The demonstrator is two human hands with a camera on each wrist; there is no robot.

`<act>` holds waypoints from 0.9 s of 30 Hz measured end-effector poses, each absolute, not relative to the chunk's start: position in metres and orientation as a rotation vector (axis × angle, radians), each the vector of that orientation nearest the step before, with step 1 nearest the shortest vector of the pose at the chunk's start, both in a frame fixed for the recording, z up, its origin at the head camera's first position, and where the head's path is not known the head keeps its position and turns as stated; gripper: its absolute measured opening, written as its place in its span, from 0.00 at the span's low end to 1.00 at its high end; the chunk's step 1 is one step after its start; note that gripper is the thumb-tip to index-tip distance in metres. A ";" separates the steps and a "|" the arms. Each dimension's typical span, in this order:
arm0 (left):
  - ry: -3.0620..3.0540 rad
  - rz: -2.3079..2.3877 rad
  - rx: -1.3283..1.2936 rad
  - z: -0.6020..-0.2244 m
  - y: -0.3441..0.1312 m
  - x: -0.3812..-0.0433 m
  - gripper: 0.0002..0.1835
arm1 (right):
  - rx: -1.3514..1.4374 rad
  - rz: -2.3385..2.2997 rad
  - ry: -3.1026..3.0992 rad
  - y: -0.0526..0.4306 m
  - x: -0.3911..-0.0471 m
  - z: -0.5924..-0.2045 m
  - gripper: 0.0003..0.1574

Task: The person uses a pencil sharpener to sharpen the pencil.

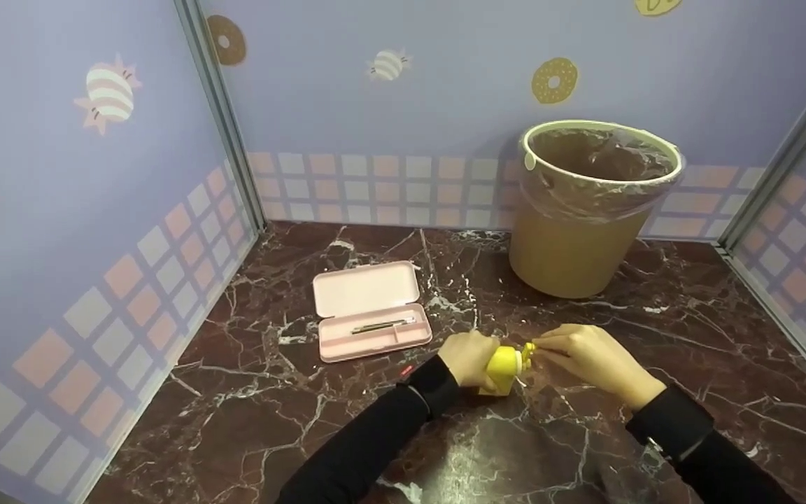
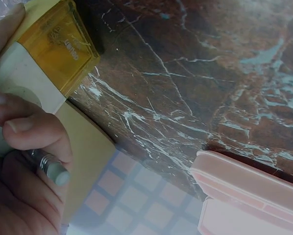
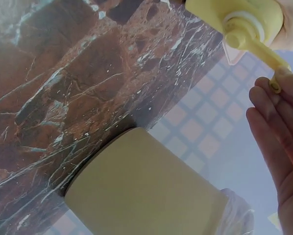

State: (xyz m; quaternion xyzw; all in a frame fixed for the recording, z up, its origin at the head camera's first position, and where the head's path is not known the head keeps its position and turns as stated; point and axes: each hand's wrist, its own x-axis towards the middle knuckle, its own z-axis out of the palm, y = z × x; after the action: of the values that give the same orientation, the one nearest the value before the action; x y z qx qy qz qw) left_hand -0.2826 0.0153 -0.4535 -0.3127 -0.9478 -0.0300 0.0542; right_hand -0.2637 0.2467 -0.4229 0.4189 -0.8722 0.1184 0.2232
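Observation:
My left hand [image 1: 471, 358] grips a yellow crank pencil sharpener [image 1: 503, 365] against the table. In the left wrist view its white face and see-through yellow shavings drawer [image 2: 68, 51] show. The eraser end of a pencil [image 2: 57, 175] pokes out below my left fingers; the rest of that pencil is hidden by the hand. My right hand [image 1: 588, 357] pinches the knob at the end of the crank [image 3: 264, 53], to the right of the sharpener. Left of the hands lies a pink pencil case [image 1: 366, 281] with its lid open and a few pencils [image 1: 382, 326] inside.
A tan trash bin [image 1: 571, 245] lined with a clear plastic bag stands behind my right hand, near the back wall. Patterned panels enclose the dark marble table [image 1: 249, 427] at the left, back and right.

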 end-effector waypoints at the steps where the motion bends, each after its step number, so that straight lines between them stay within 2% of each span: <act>1: -2.877 -0.091 -0.955 -0.454 0.015 -0.282 0.27 | 1.153 0.338 -2.419 0.247 -0.266 -0.423 0.12; 13: -2.882 -0.078 -0.945 -0.457 0.019 -0.282 0.28 | 1.062 0.353 -2.516 0.246 -0.288 -0.432 0.10; 27: -2.878 -0.111 -0.953 -0.459 0.016 -0.284 0.29 | 1.062 0.380 -2.491 0.242 -0.299 -0.447 0.08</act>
State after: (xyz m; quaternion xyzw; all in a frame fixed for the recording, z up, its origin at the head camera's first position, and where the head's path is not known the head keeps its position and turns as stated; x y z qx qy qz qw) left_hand -0.2843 0.0160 -0.4595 -0.3136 -0.9473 -0.0365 0.0541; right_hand -0.2991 0.2419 -0.4472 0.3805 -0.8921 0.1360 0.2023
